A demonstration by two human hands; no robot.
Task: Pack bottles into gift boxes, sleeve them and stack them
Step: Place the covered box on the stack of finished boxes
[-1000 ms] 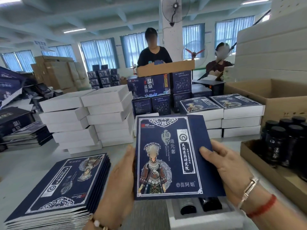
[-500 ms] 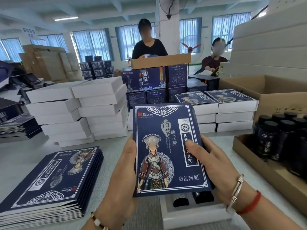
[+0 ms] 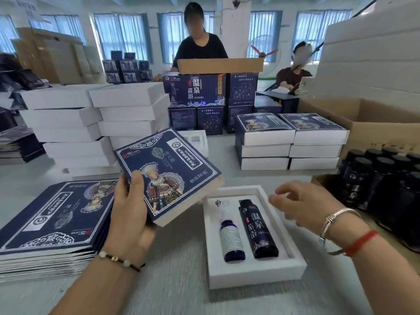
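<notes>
My left hand (image 3: 131, 208) grips a navy printed sleeve (image 3: 172, 173), opened into a box shape and tilted, up and left of the white gift box (image 3: 256, 272). The box lies open on the table with a small blue bottle (image 3: 231, 241) and a taller dark bottle (image 3: 259, 230) in its foam slots. My right hand (image 3: 302, 204) hovers just right of the box with loosely curled fingers and holds nothing.
A pile of flat navy sleeves (image 3: 52, 221) lies at the left. White box stacks (image 3: 95, 126) stand behind it, sleeved boxes (image 3: 291, 139) at back right. A cardboard tray of dark bottles (image 3: 386, 183) sits at right. Two people work across the table.
My right hand has let go of the sleeve and moved right. The left hand alone swung the sleeve to the left and tilted it, uncovering the open box with both bottles.
</notes>
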